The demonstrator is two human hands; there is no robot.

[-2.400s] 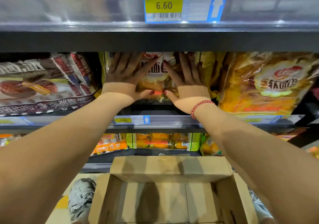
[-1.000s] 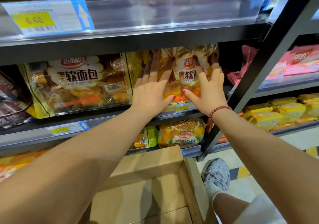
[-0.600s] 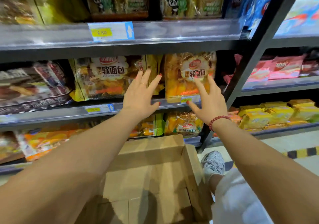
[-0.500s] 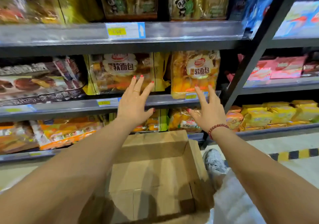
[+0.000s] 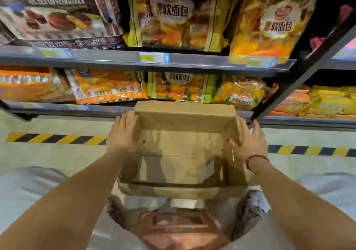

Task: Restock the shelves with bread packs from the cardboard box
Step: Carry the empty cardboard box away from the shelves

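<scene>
An open cardboard box (image 5: pixel 183 118) stands on the floor before the shelves, and I see no packs inside it. My left hand (image 5: pixel 123 134) lies against its left flap with fingers straight. My right hand (image 5: pixel 248 140) lies against its right flap the same way. Two yellow bread packs stand upright on the upper shelf (image 5: pixel 123 62): one (image 5: pixel 173 14) in the middle, one (image 5: pixel 267 24) to its right. More bread packs (image 5: pixel 179 88) lie on the lower shelf behind the box.
A dark chocolate-pie pack (image 5: pixel 57 18) fills the upper shelf's left. Orange snack packs (image 5: pixel 107 88) lie lower left. A slanted black upright (image 5: pixel 308 70) divides off a right-hand rack with yellow packs (image 5: pixel 327 103). Yellow-black tape (image 5: pixel 55 139) crosses the floor. My shoes (image 5: pixel 250 209) flank the box.
Both hands left the bread packs on the upper shelf and dropped to the box's side flaps. My view tilted down toward the box and floor.
</scene>
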